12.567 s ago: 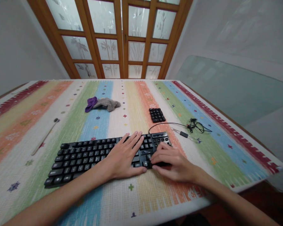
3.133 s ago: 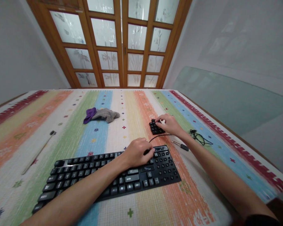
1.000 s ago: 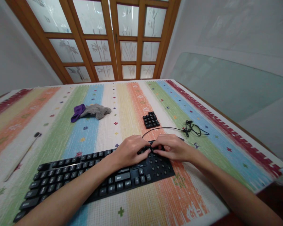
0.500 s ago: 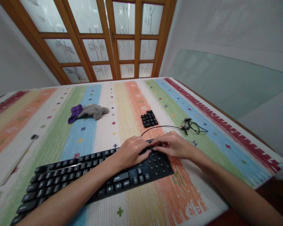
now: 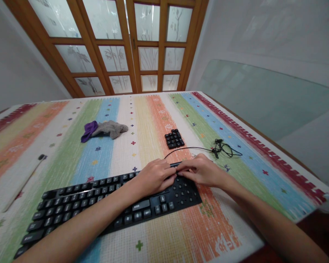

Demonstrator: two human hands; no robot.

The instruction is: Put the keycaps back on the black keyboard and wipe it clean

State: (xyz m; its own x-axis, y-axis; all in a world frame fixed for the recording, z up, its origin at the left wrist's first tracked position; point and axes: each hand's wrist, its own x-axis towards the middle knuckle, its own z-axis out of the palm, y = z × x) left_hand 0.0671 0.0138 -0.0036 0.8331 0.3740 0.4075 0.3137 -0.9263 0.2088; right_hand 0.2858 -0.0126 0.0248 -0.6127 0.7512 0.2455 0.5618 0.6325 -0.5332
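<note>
Bench (image 5: 146, 120): striped cover. Keyboard (image 5: 140, 205) lies askew along the near edge; its number pad (image 5: 191, 199), toward the near right corner, shows round stems. Left hand (image 5: 159, 177) and right hand (image 5: 201, 170) come together over the pad's upper end, fingertips close; whether either grips anything cannot be told. Grey-purple cloth (image 5: 108, 129): left of centre, toward the far edge. Brush (image 5: 23, 182): slantwise, toward the left edge. Cable (image 5: 224, 149): coiled toward the right edge. Keys (image 5: 174, 139): grouped just beyond the cable's lead.
</note>
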